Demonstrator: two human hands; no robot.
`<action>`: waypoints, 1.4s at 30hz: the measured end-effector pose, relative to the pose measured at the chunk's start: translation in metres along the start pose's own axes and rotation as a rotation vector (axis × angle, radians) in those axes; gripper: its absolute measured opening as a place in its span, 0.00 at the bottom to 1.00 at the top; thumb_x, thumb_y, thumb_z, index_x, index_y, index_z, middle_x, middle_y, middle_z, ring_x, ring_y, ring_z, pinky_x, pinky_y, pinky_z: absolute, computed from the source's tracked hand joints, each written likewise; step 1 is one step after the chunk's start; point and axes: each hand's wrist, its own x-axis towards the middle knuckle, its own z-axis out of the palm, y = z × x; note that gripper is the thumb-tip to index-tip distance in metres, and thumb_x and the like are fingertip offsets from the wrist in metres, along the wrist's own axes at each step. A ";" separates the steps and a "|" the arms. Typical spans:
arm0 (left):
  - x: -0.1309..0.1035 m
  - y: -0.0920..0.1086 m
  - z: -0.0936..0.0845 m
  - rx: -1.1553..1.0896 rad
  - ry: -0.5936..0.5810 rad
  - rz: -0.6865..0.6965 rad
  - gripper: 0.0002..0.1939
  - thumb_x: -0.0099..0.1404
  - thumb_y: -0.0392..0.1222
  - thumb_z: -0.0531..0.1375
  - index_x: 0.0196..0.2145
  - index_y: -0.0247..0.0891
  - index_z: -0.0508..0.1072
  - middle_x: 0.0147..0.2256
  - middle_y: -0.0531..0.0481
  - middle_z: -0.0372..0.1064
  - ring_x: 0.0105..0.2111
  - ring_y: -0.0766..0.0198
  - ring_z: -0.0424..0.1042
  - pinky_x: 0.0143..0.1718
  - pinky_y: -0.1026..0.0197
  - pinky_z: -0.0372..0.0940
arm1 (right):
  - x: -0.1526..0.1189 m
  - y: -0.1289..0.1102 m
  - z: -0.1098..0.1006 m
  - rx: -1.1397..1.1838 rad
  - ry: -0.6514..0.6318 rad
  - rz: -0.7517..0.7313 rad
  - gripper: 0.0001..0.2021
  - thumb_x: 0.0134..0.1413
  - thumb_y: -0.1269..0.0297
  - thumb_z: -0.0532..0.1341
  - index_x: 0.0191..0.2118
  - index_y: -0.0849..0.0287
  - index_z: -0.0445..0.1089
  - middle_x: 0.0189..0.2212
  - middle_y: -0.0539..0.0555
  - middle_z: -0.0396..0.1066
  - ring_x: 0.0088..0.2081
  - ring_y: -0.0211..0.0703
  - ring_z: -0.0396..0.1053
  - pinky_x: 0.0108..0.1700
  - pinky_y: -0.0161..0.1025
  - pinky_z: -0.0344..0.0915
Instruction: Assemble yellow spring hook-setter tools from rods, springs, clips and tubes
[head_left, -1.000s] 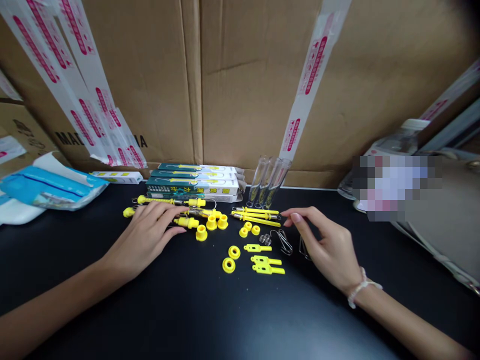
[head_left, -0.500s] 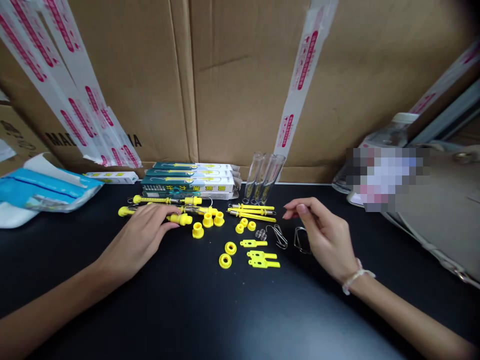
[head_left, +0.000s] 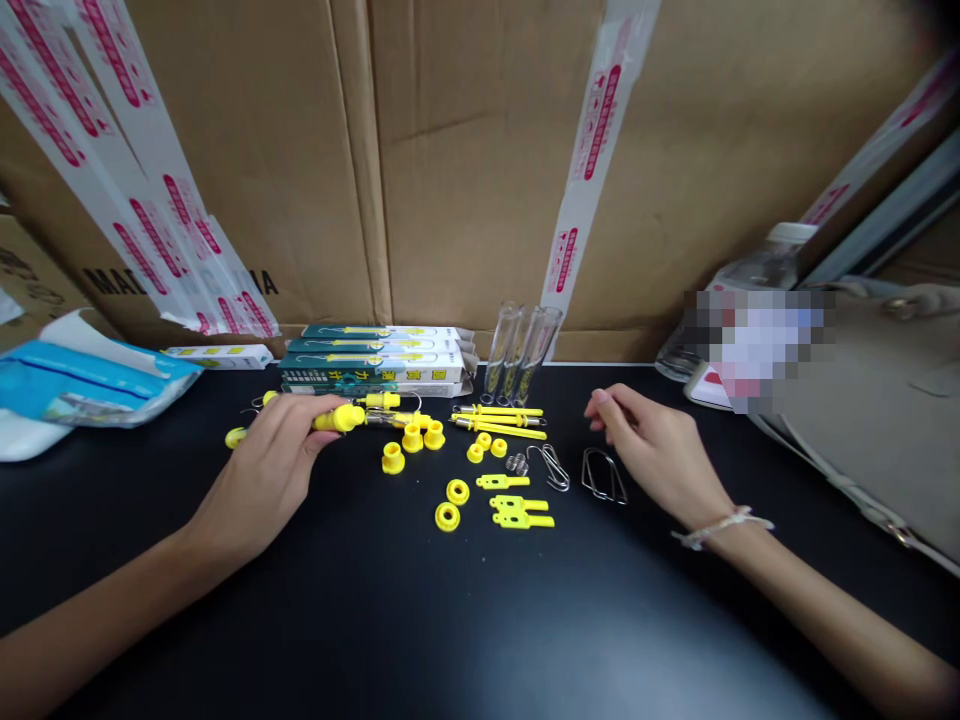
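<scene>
My left hand is closed around a yellow-capped tube, whose far part is hidden under the fingers. Beside it lie other yellow-ended tubes and several yellow flanged caps. My right hand hovers at the right with its fingers curled together, near bent metal hooks; nothing shows in it. Between the hands are yellow rods with springs, small yellow rings, larger rings, flat yellow pieces, small springs and thin wire hooks.
Clear tubes stand at the back beside stacked printed boxes. A large cardboard box rises behind. A blue packet is at left; a bottle and beige bag are at right.
My left hand has closed on the yellow-capped tube and raised it a little from the others. My right hand has shifted right, away from the metal hooks, its fingers more curled.
</scene>
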 end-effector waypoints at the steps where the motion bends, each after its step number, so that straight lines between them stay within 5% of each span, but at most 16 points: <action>1: 0.000 0.000 0.000 -0.004 -0.005 0.004 0.12 0.76 0.43 0.48 0.51 0.42 0.66 0.45 0.45 0.71 0.47 0.54 0.72 0.51 0.53 0.66 | 0.000 0.001 0.001 -0.011 -0.013 0.000 0.24 0.66 0.45 0.51 0.28 0.56 0.70 0.21 0.52 0.73 0.22 0.43 0.70 0.27 0.38 0.61; 7: -0.001 0.007 -0.002 0.039 -0.015 0.034 0.13 0.75 0.41 0.49 0.53 0.38 0.66 0.46 0.43 0.71 0.48 0.52 0.71 0.51 0.51 0.64 | -0.001 0.002 0.006 -0.054 -0.024 -0.017 0.22 0.67 0.48 0.51 0.30 0.56 0.73 0.23 0.52 0.76 0.24 0.44 0.74 0.29 0.38 0.63; 19: 0.002 0.025 -0.012 0.166 0.042 0.429 0.15 0.69 0.32 0.61 0.53 0.32 0.67 0.42 0.41 0.79 0.40 0.53 0.79 0.41 0.52 0.67 | -0.015 -0.016 0.008 -0.053 0.054 -0.248 0.16 0.69 0.55 0.52 0.35 0.56 0.71 0.29 0.54 0.76 0.32 0.48 0.74 0.38 0.43 0.65; 23: -0.010 0.042 -0.008 0.123 0.045 0.488 0.14 0.68 0.34 0.63 0.51 0.38 0.70 0.43 0.48 0.81 0.38 0.59 0.80 0.39 0.55 0.68 | -0.037 -0.053 0.010 0.029 -0.039 -0.471 0.09 0.69 0.62 0.55 0.40 0.58 0.69 0.31 0.53 0.74 0.32 0.43 0.72 0.36 0.38 0.65; 26: -0.027 0.072 -0.008 0.107 0.034 0.466 0.14 0.73 0.34 0.56 0.53 0.43 0.71 0.46 0.51 0.80 0.44 0.58 0.79 0.45 0.52 0.70 | -0.057 -0.084 0.011 0.073 -0.144 -0.592 0.13 0.71 0.58 0.52 0.38 0.58 0.68 0.27 0.51 0.71 0.27 0.41 0.69 0.31 0.37 0.63; 29: -0.037 0.098 -0.009 0.098 0.053 0.421 0.17 0.77 0.37 0.48 0.54 0.44 0.72 0.45 0.53 0.80 0.43 0.59 0.79 0.45 0.52 0.71 | -0.073 -0.102 0.012 0.081 -0.261 -0.599 0.19 0.73 0.57 0.45 0.32 0.57 0.64 0.24 0.51 0.69 0.23 0.39 0.66 0.26 0.37 0.60; 33: -0.025 0.107 -0.007 0.127 0.090 0.565 0.12 0.74 0.36 0.55 0.51 0.37 0.74 0.43 0.51 0.81 0.37 0.58 0.80 0.38 0.53 0.70 | -0.081 -0.105 0.018 0.154 -0.377 -0.487 0.20 0.74 0.66 0.40 0.28 0.55 0.57 0.21 0.47 0.64 0.19 0.36 0.61 0.24 0.37 0.56; 36: -0.005 0.104 0.000 0.150 0.108 0.647 0.11 0.72 0.39 0.58 0.47 0.29 0.74 0.35 0.47 0.81 0.29 0.58 0.78 0.28 0.55 0.67 | -0.079 -0.099 0.024 0.193 -0.328 -0.460 0.19 0.73 0.70 0.40 0.29 0.55 0.57 0.21 0.46 0.62 0.19 0.36 0.59 0.24 0.37 0.56; 42: 0.007 0.105 0.009 0.051 0.066 0.566 0.17 0.78 0.39 0.45 0.41 0.28 0.70 0.26 0.47 0.76 0.22 0.59 0.74 0.20 0.57 0.63 | -0.070 -0.100 0.033 0.118 -0.128 -0.630 0.20 0.73 0.72 0.41 0.28 0.56 0.58 0.19 0.48 0.61 0.18 0.37 0.54 0.22 0.38 0.52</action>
